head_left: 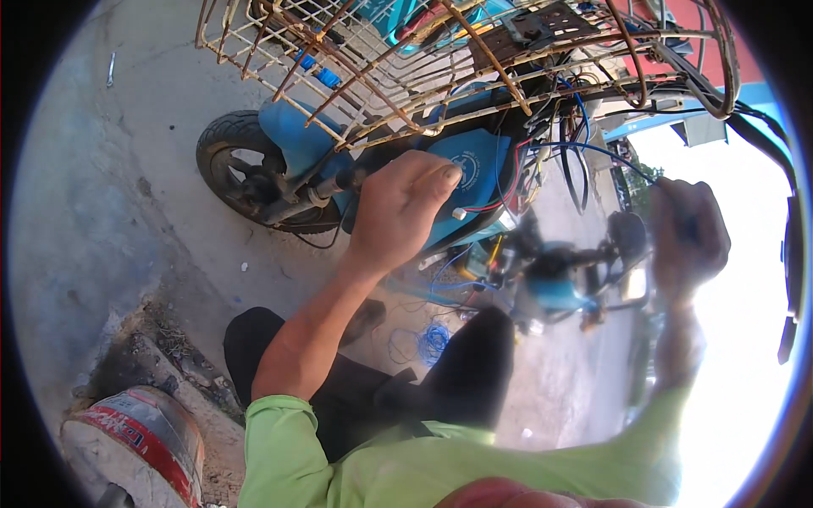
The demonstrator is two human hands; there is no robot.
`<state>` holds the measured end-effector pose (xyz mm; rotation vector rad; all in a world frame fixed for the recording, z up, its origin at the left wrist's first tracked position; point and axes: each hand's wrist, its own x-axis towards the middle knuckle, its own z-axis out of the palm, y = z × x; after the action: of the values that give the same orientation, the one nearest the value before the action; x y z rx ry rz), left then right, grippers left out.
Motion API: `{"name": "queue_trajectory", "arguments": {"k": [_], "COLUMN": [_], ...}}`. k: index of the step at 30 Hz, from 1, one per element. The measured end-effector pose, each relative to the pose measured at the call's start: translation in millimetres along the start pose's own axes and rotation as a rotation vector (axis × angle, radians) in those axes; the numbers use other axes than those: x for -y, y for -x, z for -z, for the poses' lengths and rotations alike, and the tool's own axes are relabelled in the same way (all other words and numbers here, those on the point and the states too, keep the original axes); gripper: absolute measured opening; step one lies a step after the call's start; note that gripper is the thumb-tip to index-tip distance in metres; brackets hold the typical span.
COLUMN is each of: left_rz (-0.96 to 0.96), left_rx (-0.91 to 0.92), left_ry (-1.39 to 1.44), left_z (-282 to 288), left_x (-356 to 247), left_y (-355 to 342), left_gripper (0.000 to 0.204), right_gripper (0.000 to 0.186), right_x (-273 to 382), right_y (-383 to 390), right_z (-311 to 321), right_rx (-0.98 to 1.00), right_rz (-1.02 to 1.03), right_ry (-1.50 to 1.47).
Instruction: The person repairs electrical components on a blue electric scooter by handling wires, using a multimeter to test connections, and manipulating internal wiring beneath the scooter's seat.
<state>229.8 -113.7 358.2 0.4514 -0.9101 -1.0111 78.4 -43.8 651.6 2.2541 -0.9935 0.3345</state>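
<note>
My left hand [398,212] is closed in front of the blue scooter [484,165], thumb pressed along the top of the curled fingers. Whatever it may hold is hidden. Out to the right, my right hand [690,229] is closed on a blue wire [605,151]. The wire runs leftward from that fist to a bundle of loose wires [566,114] at the scooter, below a rusty wire basket [373,76]. Between my hands dangles a white plug connector [458,213] on thin red and blue leads.
The scooter's front wheel [222,144] stands at the left. A coil of blue wire [434,343] lies on the ground by my knees. A paint-stained bucket [161,432] is at the lower left, a spanner [111,69] at the far left. Another blurred two-wheeler [555,288] shows at right.
</note>
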Motion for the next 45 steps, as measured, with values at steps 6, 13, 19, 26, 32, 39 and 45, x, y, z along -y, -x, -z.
{"name": "queue_trajectory", "arguments": {"k": [6,13,19,26,32,39,45], "left_rz": [0.001,-0.179,-0.147,-0.220,-0.228,-0.242,-0.267], "left_rx": [0.041,0.082,0.078,0.028,0.014,0.001,-0.011], "left_ry": [-0.020,-0.189,-0.151,-0.203,-0.232,-0.227,-0.251], "left_z": [3,-1,-6,-2,1,-1,-1], "left_x": [-4,-5,-4,1,2,7,4], "left_y": [-4,-9,-10,-13,-14,-14,-14], "left_gripper": [0.025,0.017,0.015,0.014,0.015,0.015,0.014], "right_gripper": [0.026,0.022,0.016,0.013,0.010,0.010,0.012], "right_x": [9,17,12,13,18,10,10], "right_y": [-12,-28,-30,-38,-55,-67,-68], "right_z": [-7,-27,-40,-45,-33,-34,-54], "right_rx": [-0.060,0.027,0.087,0.157,0.313,0.488,0.536], "right_rz": [0.262,0.276,0.187,0.126,-0.064,-0.015,0.050], "right_ry": [0.104,0.028,-0.014,0.010,-0.103,-0.033,-0.104]}}
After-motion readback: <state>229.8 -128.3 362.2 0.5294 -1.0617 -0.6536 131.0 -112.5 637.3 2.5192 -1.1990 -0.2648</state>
